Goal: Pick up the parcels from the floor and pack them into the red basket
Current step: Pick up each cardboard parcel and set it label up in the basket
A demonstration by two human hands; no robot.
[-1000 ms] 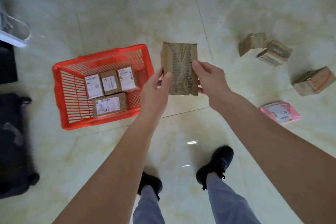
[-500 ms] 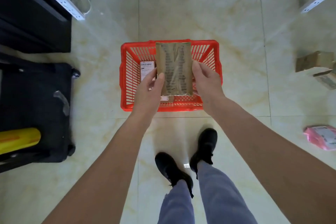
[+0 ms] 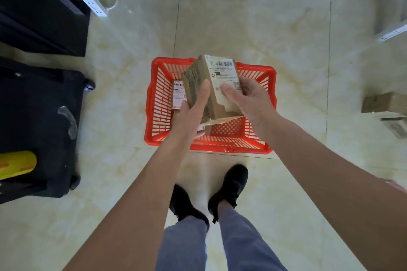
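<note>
I hold a brown cardboard parcel (image 3: 214,86) with a white shipping label over the red basket (image 3: 257,141), which sits on the floor just ahead of my feet. My left hand (image 3: 191,114) grips the parcel's left side with the thumb on its taped face. My right hand (image 3: 248,97) holds its right side, fingers spread across the label. The parcel is tilted, label face turned up. Inside the basket a labelled parcel (image 3: 178,97) shows at the left; the others are hidden behind the held parcel and my hands.
A black wheeled case (image 3: 39,125) with a yellow roll (image 3: 15,165) stands at the left, a dark cabinet (image 3: 41,9) behind it. Loose brown parcels (image 3: 383,103) lie on the floor at the right edge. A pink parcel (image 3: 396,186) peeks out behind my right forearm.
The view swung from the right until the basket lies straight ahead. The parcel was turned over in my hands, so its label face now shows, and it sits lower over the basket.
</note>
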